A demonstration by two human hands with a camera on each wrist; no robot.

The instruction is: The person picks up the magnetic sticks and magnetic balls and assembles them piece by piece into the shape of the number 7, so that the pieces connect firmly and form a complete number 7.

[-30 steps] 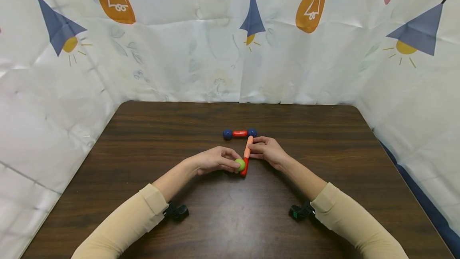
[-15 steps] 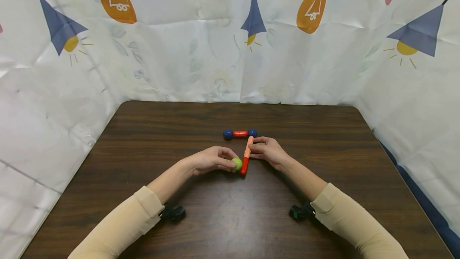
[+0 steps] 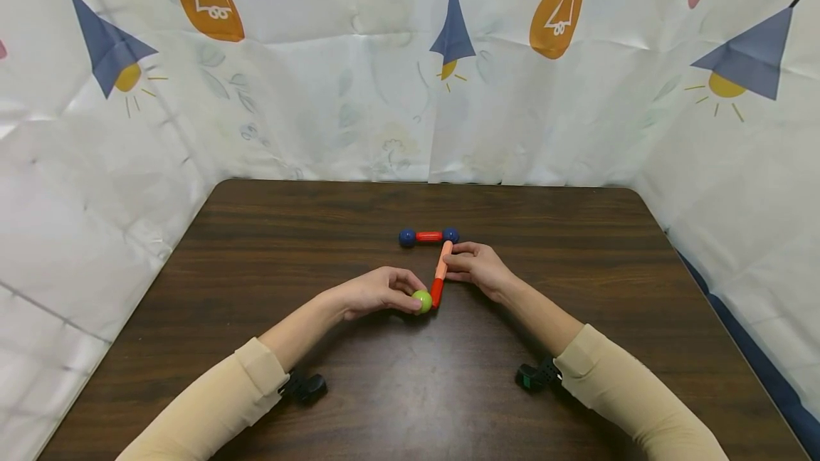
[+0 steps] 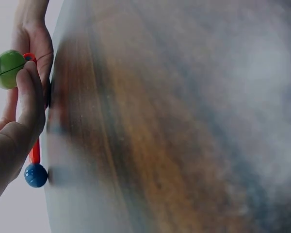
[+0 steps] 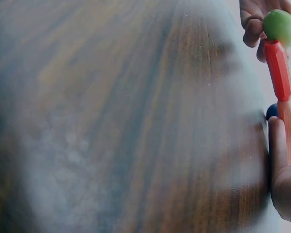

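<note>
My left hand (image 3: 381, 292) pinches a green ball (image 3: 421, 301) between thumb and fingers. The ball sits close to the near end of a red rod (image 3: 437, 293); whether they touch I cannot tell. End to end with that rod is a pink rod (image 3: 443, 262), which my right hand (image 3: 479, 270) pinches from the right. Just beyond its far end lies a red rod (image 3: 428, 237) with a blue ball (image 3: 407, 237) on its left end and a second blue ball (image 3: 451, 235) on its right. The right wrist view shows the green ball (image 5: 279, 26) by the red rod's open end (image 5: 277, 68).
The dark wood-grain table (image 3: 410, 390) extends around both hands. A white printed curtain (image 3: 384, 112) hangs behind it and at its sides. Black wrist cameras sit under both forearms, one at the left cuff (image 3: 306, 388) and one at the right cuff (image 3: 537, 377).
The left hand has drawn the green ball slightly left, away from the red rod's side, then lowered it toward the near side. The right hand has kept its place on the pink rod.
</note>
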